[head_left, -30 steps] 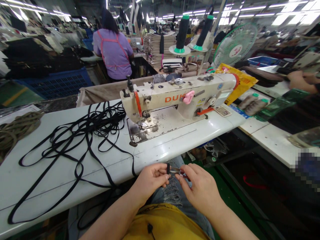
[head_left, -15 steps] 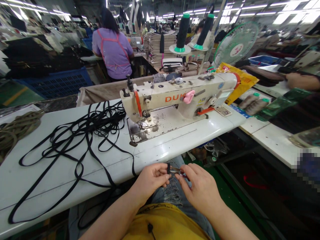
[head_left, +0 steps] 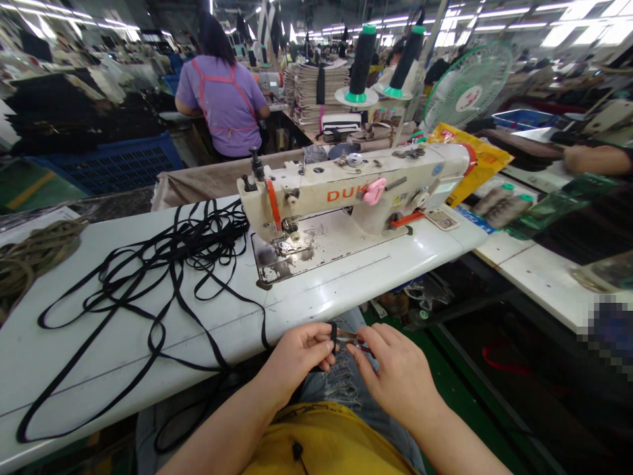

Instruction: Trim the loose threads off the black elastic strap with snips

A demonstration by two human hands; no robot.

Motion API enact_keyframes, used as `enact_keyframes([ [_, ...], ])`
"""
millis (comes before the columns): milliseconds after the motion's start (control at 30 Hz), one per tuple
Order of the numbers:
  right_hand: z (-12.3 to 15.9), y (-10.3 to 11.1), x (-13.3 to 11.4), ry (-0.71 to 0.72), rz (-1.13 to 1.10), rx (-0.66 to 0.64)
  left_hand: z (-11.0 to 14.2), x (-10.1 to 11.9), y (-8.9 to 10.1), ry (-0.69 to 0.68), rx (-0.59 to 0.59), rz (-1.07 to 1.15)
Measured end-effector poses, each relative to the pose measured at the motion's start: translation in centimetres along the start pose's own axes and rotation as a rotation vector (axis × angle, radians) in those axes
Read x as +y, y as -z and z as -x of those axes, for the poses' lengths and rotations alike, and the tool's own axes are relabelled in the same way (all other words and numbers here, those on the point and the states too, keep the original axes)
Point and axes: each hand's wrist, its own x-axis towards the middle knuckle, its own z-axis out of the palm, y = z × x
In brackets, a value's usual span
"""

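Observation:
Above my lap, just off the table's front edge, my left hand (head_left: 309, 348) pinches a piece of black strap (head_left: 333, 335) that stands up from the fingers. My right hand (head_left: 393, 363) is closed on small thread snips (head_left: 350, 336); their metal blades point left and reach the strap. Much of the snips' handle is hidden in the right fingers. A long tangle of black strap (head_left: 173, 264) lies on the white table (head_left: 277, 313) at left, with loops hanging over the front edge.
A sewing machine (head_left: 316, 191) stands on the table behind my hands. At far left is a bundle of olive strap (head_left: 42, 254). A green fan (head_left: 467, 86) and thread cones (head_left: 363, 66) rise behind. A co-worker (head_left: 222, 99) sits ahead; another person's arm (head_left: 596, 160) is at right.
The black strap at my left fingertips now hangs lower, with more of it showing below the fingers. My left thumb has shifted slightly; my right hand stays nearly in place.

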Motion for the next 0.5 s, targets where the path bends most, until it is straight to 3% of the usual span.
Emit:
enact_keyframes([
  [167, 0.0, -0.1, 0.0, -0.01, -0.037, -0.014, 0.0, -0.2, 0.2, 0.01, -0.018, 0.028],
  [367, -0.1, -0.7, 0.3, -0.137, -0.326, -0.078, -0.1, -1.1, 0.6, 0.022, -0.045, 0.051],
  [500, -0.1, -1.1, 0.4, -0.177, -0.355, -0.092, 0.0, -1.0, 0.5, 0.02, -0.049, 0.059],
])
